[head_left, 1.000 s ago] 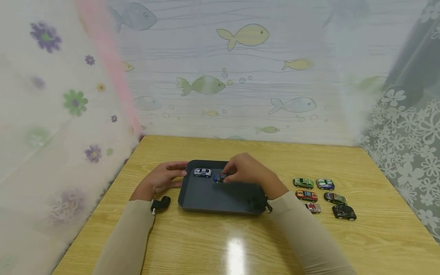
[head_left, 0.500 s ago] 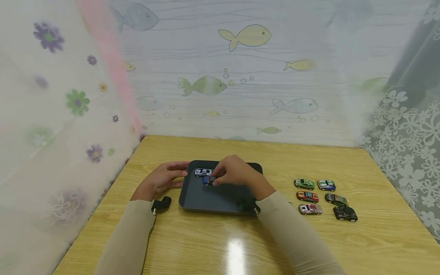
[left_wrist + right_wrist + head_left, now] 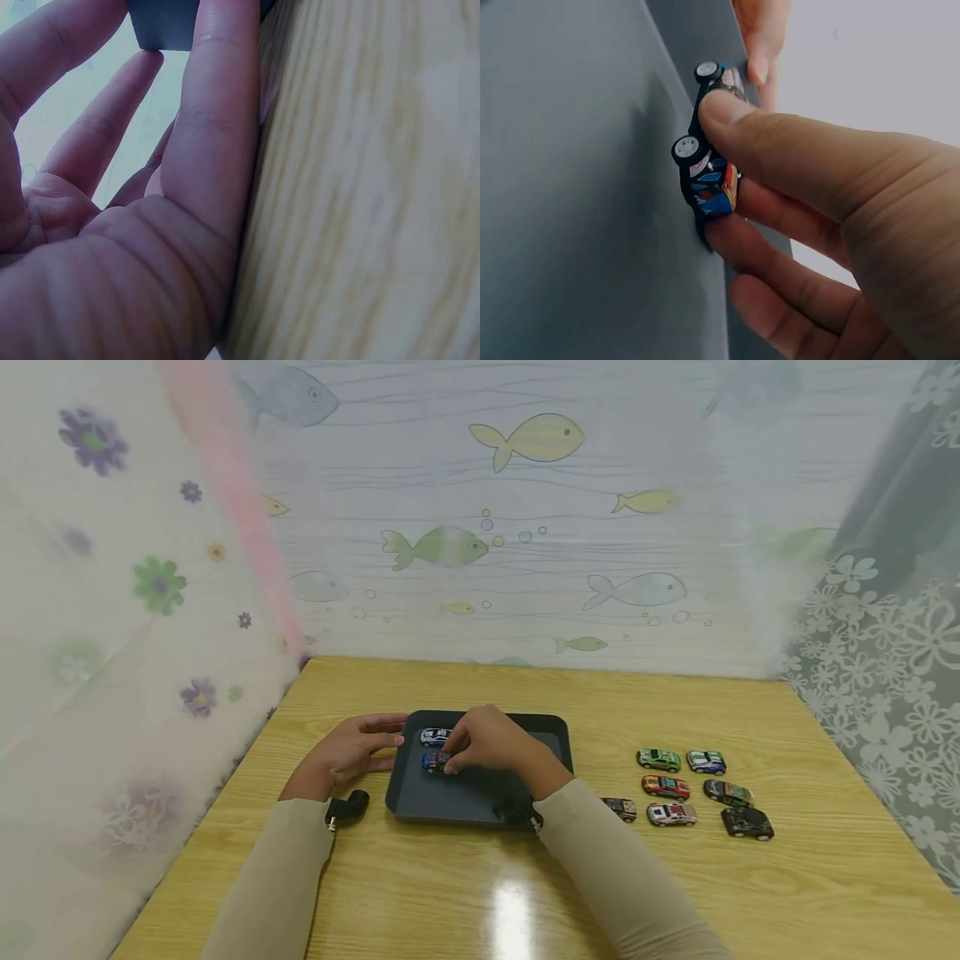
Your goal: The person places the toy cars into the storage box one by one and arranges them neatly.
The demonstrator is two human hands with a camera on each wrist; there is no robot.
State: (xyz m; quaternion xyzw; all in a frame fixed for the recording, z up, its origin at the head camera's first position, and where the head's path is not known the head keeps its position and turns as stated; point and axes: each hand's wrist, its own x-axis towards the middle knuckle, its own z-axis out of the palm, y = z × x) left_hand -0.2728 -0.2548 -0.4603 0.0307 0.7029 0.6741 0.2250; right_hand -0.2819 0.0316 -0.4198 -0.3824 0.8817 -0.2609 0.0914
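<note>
Farthest left, the left hand (image 3: 348, 752) lies against the left side of the tray (image 3: 450, 800), its fingers extended and spread, touching the rim and wall rather than curled round them. Just inside, near that wall, sits the white toy car (image 3: 433, 737); on its near side is the blue toy car (image 3: 432, 762), its long axis running left to right, roughly parallel to the white one. The gap between these two seems the relation that placing it turns on. The right hand (image 3: 491, 745) has the blue car pinched between thumb and fingers, reaching in from its right; the left fingertips are only near it. Whether all its wheels touch the tray floor I cannot tell. Beyond the tray's right edge, seven more toy cars (image 3: 666, 787) stand on the worktop (image 3: 390, 893), one partly hidden by the right sleeve (image 3: 607, 860).
</note>
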